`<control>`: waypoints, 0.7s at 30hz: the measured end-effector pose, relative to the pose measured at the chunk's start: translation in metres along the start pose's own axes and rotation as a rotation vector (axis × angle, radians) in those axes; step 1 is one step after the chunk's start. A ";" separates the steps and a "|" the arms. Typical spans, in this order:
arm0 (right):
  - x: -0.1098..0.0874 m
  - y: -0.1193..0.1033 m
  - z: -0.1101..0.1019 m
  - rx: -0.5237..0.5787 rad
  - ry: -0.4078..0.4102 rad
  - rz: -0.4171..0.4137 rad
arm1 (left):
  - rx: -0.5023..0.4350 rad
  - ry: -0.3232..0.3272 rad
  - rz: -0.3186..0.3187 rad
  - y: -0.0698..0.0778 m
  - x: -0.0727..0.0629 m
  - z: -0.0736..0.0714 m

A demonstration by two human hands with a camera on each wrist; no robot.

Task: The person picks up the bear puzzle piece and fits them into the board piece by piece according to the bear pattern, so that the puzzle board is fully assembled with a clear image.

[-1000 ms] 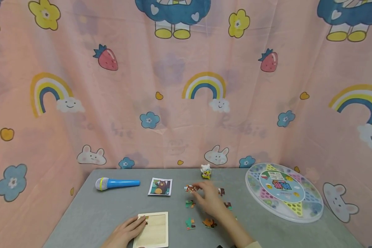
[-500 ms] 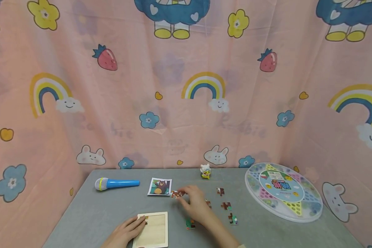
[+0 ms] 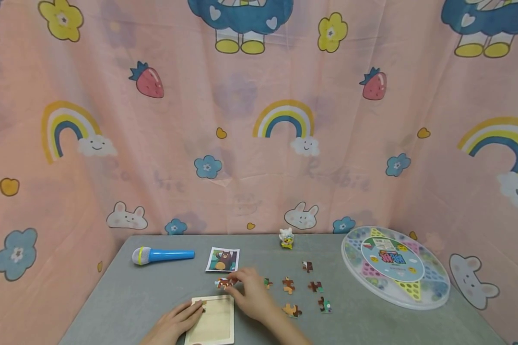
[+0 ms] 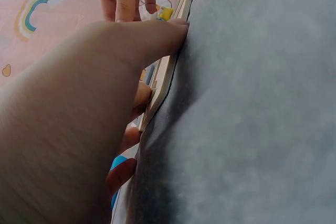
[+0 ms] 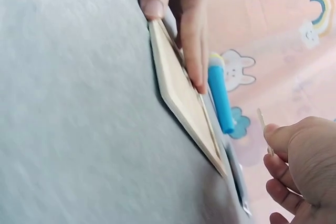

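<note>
My right hand [image 3: 252, 296] pinches a brown-and-white jigsaw piece [image 3: 223, 283] between thumb and fingertips, just beyond the far edge of a shallow wooden puzzle tray [image 3: 217, 318]. Edge-on, the same piece [image 5: 261, 119] shows up clear of the table in the right wrist view. My left hand [image 3: 179, 320] rests on the tray's left side with fingers straight; its thumb [image 5: 154, 9] touches the tray edge. A small brown piece [image 3: 205, 306] lies in the tray, partly hidden under the left fingertips. Behind the pinched piece lies a bear picture card [image 3: 222, 260].
Several loose jigsaw pieces, among them an orange one [image 3: 291, 310] and a green one [image 3: 324, 305], lie right of my right hand. A blue toy microphone [image 3: 168, 255] is at back left, a small figurine [image 3: 287, 238] at the back and a round game board [image 3: 394, 268] at right.
My right hand has picked up the brown-and-white piece and carried it left and nearer, from the loose pieces to just beyond the tray. The left hand has stayed in place.
</note>
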State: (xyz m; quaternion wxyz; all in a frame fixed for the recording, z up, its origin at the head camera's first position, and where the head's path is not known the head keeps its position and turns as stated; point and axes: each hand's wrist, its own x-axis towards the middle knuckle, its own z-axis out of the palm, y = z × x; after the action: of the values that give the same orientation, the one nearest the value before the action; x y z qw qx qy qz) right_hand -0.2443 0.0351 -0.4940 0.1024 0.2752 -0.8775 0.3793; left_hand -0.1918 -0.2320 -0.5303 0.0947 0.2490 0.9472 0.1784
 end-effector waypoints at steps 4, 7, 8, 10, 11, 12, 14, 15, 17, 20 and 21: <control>-0.003 -0.002 0.006 -0.025 -0.038 -0.010 | -0.006 0.000 0.002 0.000 0.001 0.000; -0.006 -0.005 0.011 -0.042 -0.068 -0.017 | -0.022 -0.012 -0.003 -0.001 0.002 0.000; -0.006 -0.006 0.012 -0.044 -0.081 -0.014 | -0.025 -0.013 0.000 -0.002 0.002 0.000; -0.007 -0.007 0.014 -0.041 -0.125 0.013 | -0.034 -0.021 0.002 -0.004 0.002 0.001; -0.008 -0.008 0.015 -0.036 -0.148 0.023 | -0.041 -0.026 0.003 -0.005 0.002 0.001; -0.008 -0.008 0.015 -0.032 -0.174 0.035 | -0.045 -0.027 0.008 -0.006 0.002 0.001; -0.008 -0.007 0.016 -0.024 -0.206 0.040 | -0.045 -0.024 0.016 -0.007 0.002 0.001; -0.008 -0.007 0.016 -0.026 -0.218 0.037 | -0.046 -0.022 0.019 -0.007 0.002 0.001; -0.009 -0.007 0.017 -0.037 -0.227 0.023 | -0.046 -0.016 0.026 -0.007 0.002 0.001; -0.010 -0.007 0.018 -0.049 -0.228 0.005 | -0.029 -0.007 0.041 -0.007 0.001 0.001; -0.010 -0.007 0.018 -0.054 -0.226 -0.001 | -0.018 -0.001 0.051 -0.006 0.001 0.000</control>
State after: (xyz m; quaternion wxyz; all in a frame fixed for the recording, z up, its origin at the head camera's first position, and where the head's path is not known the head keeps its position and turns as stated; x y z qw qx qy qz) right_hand -0.2318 0.0219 -0.5063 0.0105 0.3139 -0.8931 0.3220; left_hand -0.1952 -0.2363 -0.5330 0.0926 0.2722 0.9389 0.1892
